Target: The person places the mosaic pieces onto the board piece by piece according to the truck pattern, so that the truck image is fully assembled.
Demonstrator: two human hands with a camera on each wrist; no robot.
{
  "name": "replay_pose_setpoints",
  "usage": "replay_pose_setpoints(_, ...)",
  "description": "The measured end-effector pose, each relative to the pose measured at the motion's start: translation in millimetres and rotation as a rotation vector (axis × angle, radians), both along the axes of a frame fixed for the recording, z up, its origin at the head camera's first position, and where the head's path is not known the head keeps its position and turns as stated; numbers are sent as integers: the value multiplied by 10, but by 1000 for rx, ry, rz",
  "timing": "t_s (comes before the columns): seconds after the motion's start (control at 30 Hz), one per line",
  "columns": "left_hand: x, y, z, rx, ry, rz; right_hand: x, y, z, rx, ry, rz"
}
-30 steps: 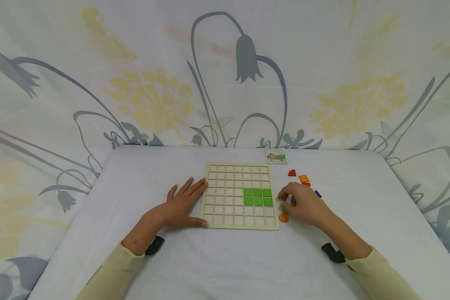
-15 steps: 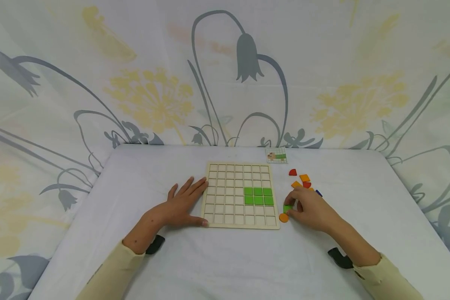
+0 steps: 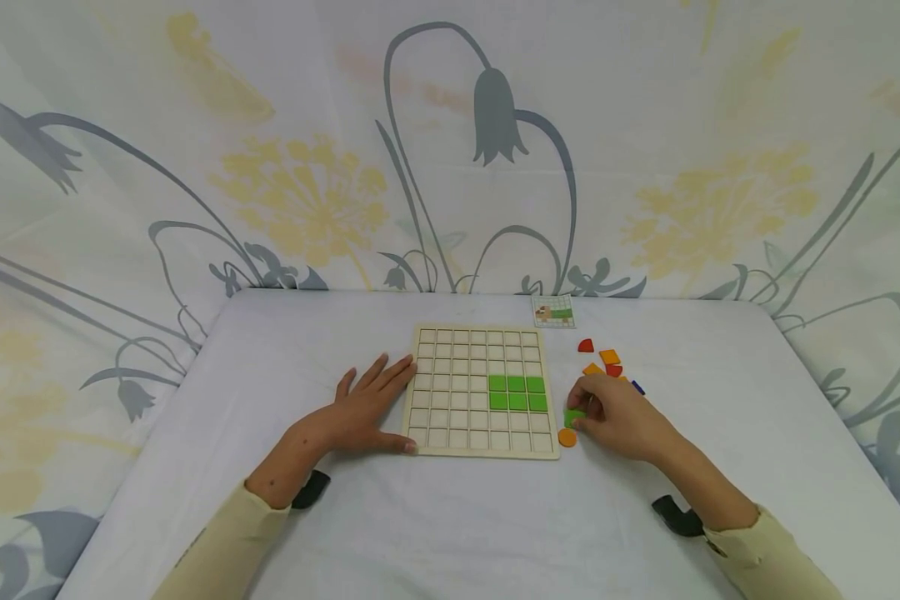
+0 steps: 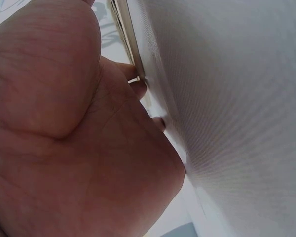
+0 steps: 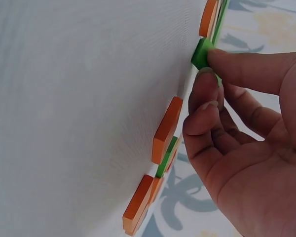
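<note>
A pale wooden grid board (image 3: 450, 367) lies on the white table, with several green square tiles (image 3: 517, 393) set in cells on its right side. Along its left edge rests my left hand (image 3: 360, 415), fingers spread, thumb at the near corner. The left wrist view shows the palm (image 4: 89, 163) close up beside the board's edge (image 4: 130, 42). Just off the board's right side, my right hand (image 3: 618, 417) pinches a loose green tile (image 5: 203, 53) between thumb and fingertips, low over the cloth. An orange disc (image 3: 567, 437) lies just nearer than that tile.
Beyond the right hand lie loose pieces: a red quarter-round (image 3: 586, 345), an orange tile (image 3: 609, 357) and a blue piece (image 3: 637, 387), partly covered by the hand. A small picture card (image 3: 553, 312) lies at the table's back edge, before a flower-patterned cloth (image 3: 450, 167).
My right hand has shifted slightly right, away from the board, and its thumb and fingers have come onto the green tile. The left hand stays in place.
</note>
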State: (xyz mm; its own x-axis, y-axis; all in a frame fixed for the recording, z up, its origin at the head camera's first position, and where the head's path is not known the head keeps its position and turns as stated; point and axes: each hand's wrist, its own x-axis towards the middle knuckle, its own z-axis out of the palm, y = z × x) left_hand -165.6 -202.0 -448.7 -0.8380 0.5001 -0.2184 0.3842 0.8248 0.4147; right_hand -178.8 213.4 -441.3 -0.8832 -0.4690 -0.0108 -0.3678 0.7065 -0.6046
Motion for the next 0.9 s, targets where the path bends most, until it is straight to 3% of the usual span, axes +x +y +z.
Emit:
replay_pose_setpoints(0.17,2,2,0,-3,2,1,-3,-51,19,-10,-5,-8)
replay_pose_setpoints(0.43,6,5,3,5,-3,3,-30,-176,63,-42,61,1)
replay_pose_setpoints(0.7,8,4,2,5,0,3,-117,-341,79,-93,8,50)
replay_pose_setpoints(0.9,6,1,-3,3,-3,5,-179,-487,75,-92,36,51)
